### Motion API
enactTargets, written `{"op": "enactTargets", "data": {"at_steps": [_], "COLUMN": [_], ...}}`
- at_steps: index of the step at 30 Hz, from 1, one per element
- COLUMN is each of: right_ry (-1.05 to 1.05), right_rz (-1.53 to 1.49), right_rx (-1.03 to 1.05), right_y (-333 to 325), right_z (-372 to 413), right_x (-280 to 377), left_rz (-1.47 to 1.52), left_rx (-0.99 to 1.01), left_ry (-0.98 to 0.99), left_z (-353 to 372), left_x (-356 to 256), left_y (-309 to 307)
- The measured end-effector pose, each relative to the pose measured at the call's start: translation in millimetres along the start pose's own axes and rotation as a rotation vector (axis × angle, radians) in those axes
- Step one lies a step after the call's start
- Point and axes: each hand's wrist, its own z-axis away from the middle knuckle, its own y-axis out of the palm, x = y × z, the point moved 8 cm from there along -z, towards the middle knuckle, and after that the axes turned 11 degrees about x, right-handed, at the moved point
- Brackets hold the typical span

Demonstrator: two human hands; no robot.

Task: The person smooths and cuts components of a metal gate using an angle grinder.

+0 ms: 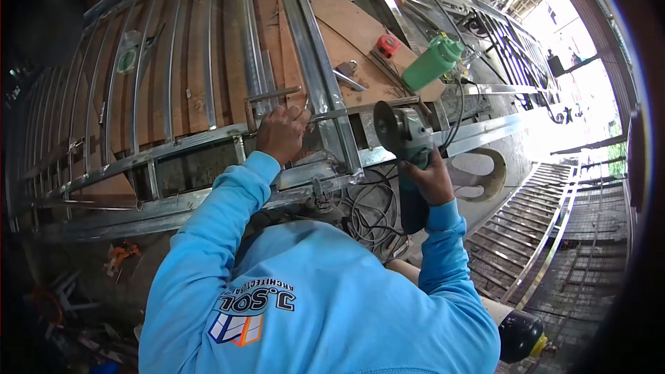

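Note:
My right hand (431, 176) is wrapped around an angle grinder (414, 131), held upright with its disc (388, 125) facing left, near the end of a thin metal rod (377, 108). My left hand (282, 131) is closed over metal at the corner of a shiny steel frame (312, 62), and the rod extends to the right from beside its fingers. Just above the knuckles sits a small bent metal bar (273, 94). My fingers partly hide what they grip.
A green bottle (433, 64), a red tape measure (387, 46) and a clamp-like metal tool (348, 73) lie on brown board (332, 21). Black cables (370, 218) coil below the frame. A plastic stool (485, 174) and a barred metal panel (523, 225) are at right.

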Motion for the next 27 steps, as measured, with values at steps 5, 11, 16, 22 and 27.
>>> {"op": "enactTargets", "data": {"at_steps": [5,11,16,22,27], "right_ry": [0.098,0.158,0.185,0.175,0.185], "right_rz": [0.175,0.044,-0.001,0.059,0.077], "right_rx": [0.035,0.09,0.117,0.118,0.115], "right_y": [-5,5,18,20,23], "right_z": [-20,-32,-33,-34,-34], "right_x": [-17,-33,-10,-6,-2], "left_rz": [0.002,0.037,0.033,0.037,0.059], "left_rx": [-0.031,-0.035,-0.011,0.011,-0.02], "left_ry": [0.062,0.051,0.035,0.016,0.024], "left_z": [-8,-8,-10,-11,-9], "left_x": [-12,-14,-16,-13,-14], "left_y": [7,6,-1,7,5]}}
